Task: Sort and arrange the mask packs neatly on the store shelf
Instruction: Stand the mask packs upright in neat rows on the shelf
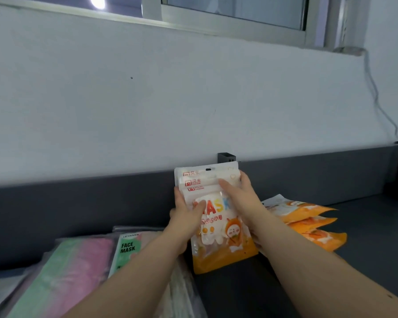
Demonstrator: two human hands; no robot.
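Observation:
I hold a small stack of orange-and-white mask packs (pixel 218 235) upright above the dark grey shelf (pixel 365 226), their tops fanned out. My left hand (pixel 186 216) grips the stack's left edge with the thumb across the front. My right hand (pixel 239 193) clasps the right edge, fingers over the upper front. More orange packs (pixel 308 221) of the same kind lie overlapping flat on the shelf to the right. A green "FACE MASK" pack (pixel 128 246) and clear packs of pink and green masks (pixel 78 267) lie at the lower left.
A low dark grey back panel (pixel 101 198) runs along the shelf's rear against a white wall. A small black bracket (pixel 226 157) sits on its top edge behind the held stack. A cable (pixel 377 97) hangs down the wall at the right. A window is above.

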